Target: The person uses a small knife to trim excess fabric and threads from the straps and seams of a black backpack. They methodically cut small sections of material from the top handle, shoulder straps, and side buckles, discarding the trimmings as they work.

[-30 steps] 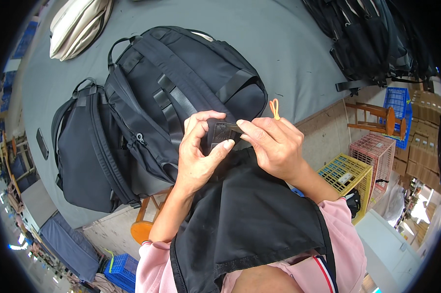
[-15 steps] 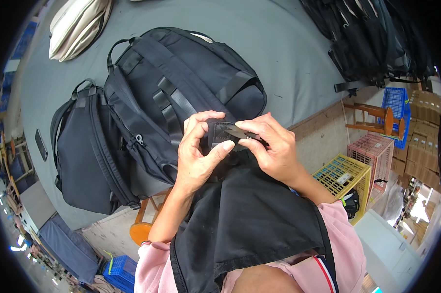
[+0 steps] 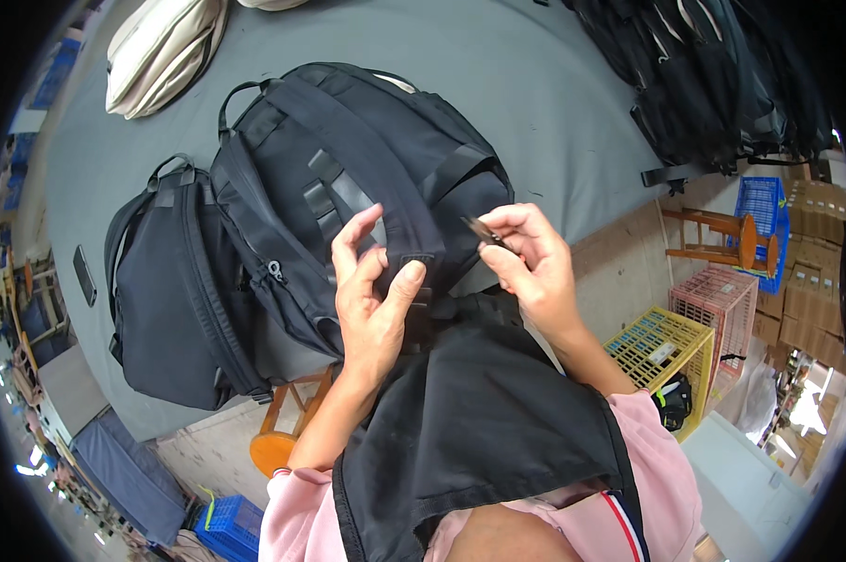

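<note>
A large black backpack (image 3: 367, 140) lies on the grey-covered table in front of me, straps facing up. One wide shoulder strap (image 3: 399, 201) runs down toward me and ends in a stitched patch near my hands. Beside that strap end is my left hand (image 3: 371, 309), its fingers apart and the thumb close to the stitching; nothing shows in its grip. My right hand (image 3: 530, 262), a little to the right of the strap, pinches small dark thread snips (image 3: 486, 234), tips pointing up and left.
A second black backpack (image 3: 175, 300) lies at the left, with a phone (image 3: 85, 275) beyond it. Cream bags (image 3: 165, 56) sit at the far left, and black bags (image 3: 694, 84) are piled far right. Yellow (image 3: 662, 347) and pink crates (image 3: 718, 300) and wooden stools (image 3: 273, 454) stand below the table.
My right hand has drawn the snips back from the strap end, up and to the right. My left hand's fingers have spread and let go of the strap end.
</note>
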`<action>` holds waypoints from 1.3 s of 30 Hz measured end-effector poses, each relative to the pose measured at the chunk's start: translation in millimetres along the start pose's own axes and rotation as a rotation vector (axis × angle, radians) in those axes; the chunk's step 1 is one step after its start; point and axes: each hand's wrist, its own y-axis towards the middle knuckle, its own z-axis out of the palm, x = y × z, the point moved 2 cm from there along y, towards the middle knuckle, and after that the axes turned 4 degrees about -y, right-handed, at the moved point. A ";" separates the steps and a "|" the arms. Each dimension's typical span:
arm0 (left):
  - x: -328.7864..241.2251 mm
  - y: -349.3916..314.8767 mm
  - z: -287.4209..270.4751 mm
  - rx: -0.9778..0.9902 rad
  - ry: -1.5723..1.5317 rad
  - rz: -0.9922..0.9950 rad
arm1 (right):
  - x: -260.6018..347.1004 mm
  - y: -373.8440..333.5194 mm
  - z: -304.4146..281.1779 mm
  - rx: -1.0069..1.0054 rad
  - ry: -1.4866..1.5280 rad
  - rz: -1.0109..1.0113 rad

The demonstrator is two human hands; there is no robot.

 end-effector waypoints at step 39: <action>-12.6 18.8 -4.9 0.312 -0.146 0.018 | 3.9 15.8 20.4 0.078 -0.236 -0.066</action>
